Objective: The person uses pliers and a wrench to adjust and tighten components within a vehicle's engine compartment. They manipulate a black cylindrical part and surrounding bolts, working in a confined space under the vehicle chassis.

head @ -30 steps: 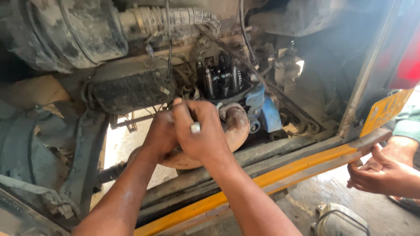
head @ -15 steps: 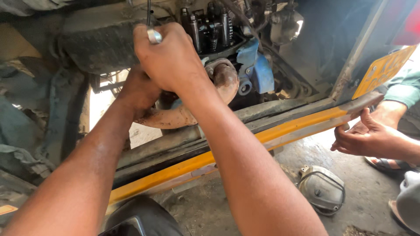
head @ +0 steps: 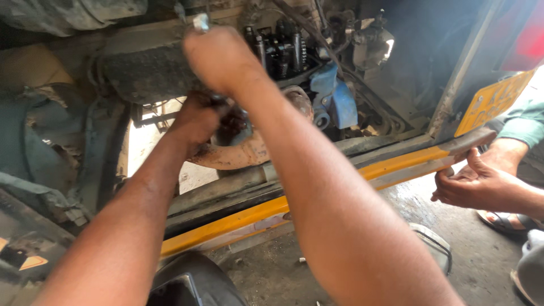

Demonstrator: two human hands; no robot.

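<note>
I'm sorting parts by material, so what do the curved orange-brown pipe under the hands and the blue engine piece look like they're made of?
Curved pipe: likely steel or iron, with a matte orange-brown rusty surface. Blue piece: apparently painted cast metal, its blue coat grimy.

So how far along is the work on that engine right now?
Already open: the valve springs sit bare, and a loose metal cover lies on the ground. In hand: the right hand grips a metal tool, while the left hand is at the rusty pipe. Left: the engine stays uncovered.
</note>
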